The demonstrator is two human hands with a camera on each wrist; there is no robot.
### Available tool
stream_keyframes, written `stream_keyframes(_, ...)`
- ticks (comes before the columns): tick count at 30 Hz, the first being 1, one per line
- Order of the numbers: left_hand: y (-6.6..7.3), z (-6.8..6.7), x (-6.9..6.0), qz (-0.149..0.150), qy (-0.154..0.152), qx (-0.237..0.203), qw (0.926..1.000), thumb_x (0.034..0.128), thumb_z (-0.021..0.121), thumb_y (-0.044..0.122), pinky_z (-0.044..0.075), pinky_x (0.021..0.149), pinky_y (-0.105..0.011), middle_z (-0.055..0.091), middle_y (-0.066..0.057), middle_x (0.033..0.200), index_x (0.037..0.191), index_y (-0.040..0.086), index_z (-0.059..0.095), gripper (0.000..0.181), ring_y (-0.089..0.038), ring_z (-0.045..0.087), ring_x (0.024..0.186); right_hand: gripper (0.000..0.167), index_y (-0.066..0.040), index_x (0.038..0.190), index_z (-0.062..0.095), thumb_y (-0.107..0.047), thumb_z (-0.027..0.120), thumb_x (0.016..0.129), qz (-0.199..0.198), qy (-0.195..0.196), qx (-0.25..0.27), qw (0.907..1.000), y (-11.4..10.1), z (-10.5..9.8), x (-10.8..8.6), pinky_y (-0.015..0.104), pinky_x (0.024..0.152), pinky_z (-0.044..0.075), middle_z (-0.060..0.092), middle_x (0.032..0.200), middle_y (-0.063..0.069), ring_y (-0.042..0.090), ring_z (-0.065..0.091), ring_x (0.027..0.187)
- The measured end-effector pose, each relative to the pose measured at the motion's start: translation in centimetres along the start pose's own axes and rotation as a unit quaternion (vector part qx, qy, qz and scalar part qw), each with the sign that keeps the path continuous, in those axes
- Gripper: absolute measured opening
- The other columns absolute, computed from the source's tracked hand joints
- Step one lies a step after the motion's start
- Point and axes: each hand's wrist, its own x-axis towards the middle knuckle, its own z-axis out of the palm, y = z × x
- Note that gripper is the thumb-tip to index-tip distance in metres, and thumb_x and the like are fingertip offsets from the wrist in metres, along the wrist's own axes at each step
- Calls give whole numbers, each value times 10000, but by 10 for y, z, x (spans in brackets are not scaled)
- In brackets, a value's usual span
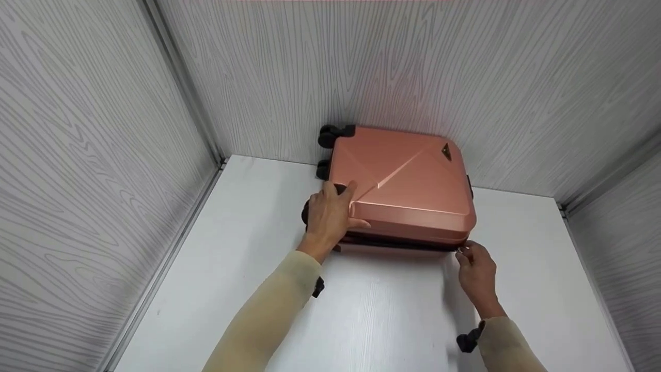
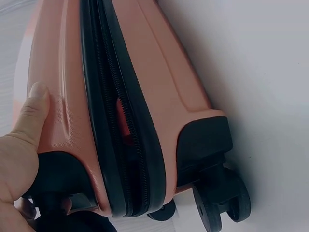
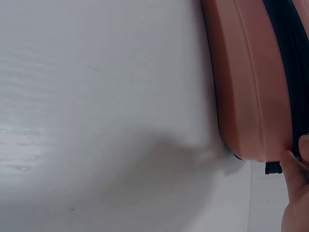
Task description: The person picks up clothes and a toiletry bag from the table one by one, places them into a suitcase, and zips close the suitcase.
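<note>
A rose-pink hard-shell suitcase [image 1: 403,175] lies on its side, its black wheels [image 1: 328,136] toward the left. My left hand [image 1: 329,214] grips the front left corner by a wheel, with the thumb [image 2: 33,113] along the side of the upper shell. On that side the black zipper [image 2: 113,82] is parted, and a bit of red shows inside the gap. At the front right corner my right hand [image 1: 477,271] pinches a small shiny zipper pull [image 1: 461,250]. In the right wrist view, only part of that hand shows at the edge, and the pull is hidden.
The suitcase rests on a white tabletop [image 1: 372,310], close to the grey wood-grain back panel [image 1: 289,77]. Similar panels stand at the left [image 1: 77,155] and right [image 1: 630,248]. Small black devices [image 1: 469,341] are worn at both wrists.
</note>
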Motion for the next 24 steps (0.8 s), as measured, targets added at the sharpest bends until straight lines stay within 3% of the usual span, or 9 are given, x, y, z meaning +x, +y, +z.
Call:
stream_keyframes(3, 1, -1, 0, -1, 117, -27, 9999, 531, 836, 738, 552, 749, -498, 535, -132, 907, 1313, 232, 567, 969, -324, 603, 775, 162, 18, 914, 541, -39, 594, 1056, 362, -207, 252, 9988, -7, -1, 0, 477, 975, 518, 599, 1440, 236, 414, 606, 1311)
stream_keyframes(7, 3, -3, 0, -25, 255, -25, 9997, 520, 830, 751, 561, 751, -504, 538, -146, 926, 1316, 218, 588, 987, -334, 614, 778, 156, 11, 903, 517, -19, 599, 1033, 440, -394, 550, 9967, -22, 4, -6, 557, 1126, 438, 484, 1578, 253, 449, 454, 1477)
stream_keyframes(12, 2, -1, -1, -75, 182, 44, 9998, 520, 832, 755, 572, 786, -514, 543, -149, 950, 1349, 221, 578, 1019, -341, 632, 809, 144, 8, 912, 531, -16, 618, 1023, 258, -483, 652, 9964, -36, 15, -13, 561, 1095, 419, 359, 1648, 249, 441, 412, 1492)
stream_keyframes(15, 2, 0, -2, -59, 51, 63, 10000, 532, 839, 748, 565, 787, -504, 531, -140, 953, 1366, 227, 559, 1023, -327, 619, 808, 117, 25, 930, 584, -28, 637, 1019, 259, -225, 466, 9983, -40, 19, -16, 566, 1049, 448, 354, 1650, 266, 457, 463, 1446)
stream_keyframes(19, 3, 0, -3, -72, -105, 28, 9999, 565, 839, 741, 558, 816, -493, 517, -146, 1004, 1419, 240, 530, 1038, -319, 617, 834, 129, 41, 961, 701, -84, 695, 993, 200, 281, -312, 9989, -46, 21, -19, 614, 957, 480, 513, 1469, 341, 514, 556, 1301)
stream_keyframes(24, 5, -3, -6, -226, -433, -52, 9988, 625, 834, 729, 548, 908, -514, 500, -215, 1260, 1487, 259, 475, 1045, -379, 614, 1011, 138, 2, 1001, 764, -118, 696, 991, 18, 483, -1025, 9936, -50, 22, -22, 591, 795, 508, 700, 1000, 233, 420, 671, 949)
